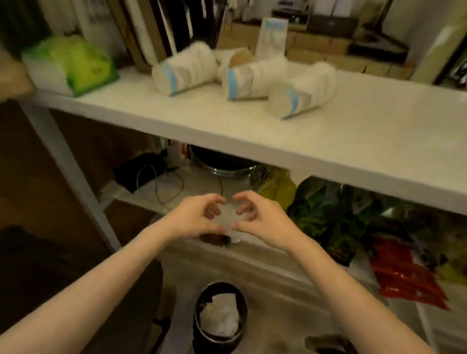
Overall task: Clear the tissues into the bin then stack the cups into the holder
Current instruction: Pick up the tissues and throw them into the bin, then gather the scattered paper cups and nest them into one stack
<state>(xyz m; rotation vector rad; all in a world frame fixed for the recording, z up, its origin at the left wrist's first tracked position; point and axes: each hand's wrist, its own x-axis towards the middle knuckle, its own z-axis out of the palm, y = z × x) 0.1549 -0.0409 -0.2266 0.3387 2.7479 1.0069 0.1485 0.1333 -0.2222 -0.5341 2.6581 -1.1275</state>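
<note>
Two bare forearms reach in from the lower corners, no sleeves visible up to the frame edge. The left hand (196,215) and right hand (262,223) are bare: no gloves, rings, watch or wristbands. Fingers are slender; nails are too blurred to judge.

Four white paper cups with blue bands (248,79) lie tipped on the white tabletop (368,136); crumpled white tissue (220,315) fills the black round bin (216,344) on the floor below.

White shelf (368,136) carries toppled cups (184,71) and tissue pack (77,66).
</note>
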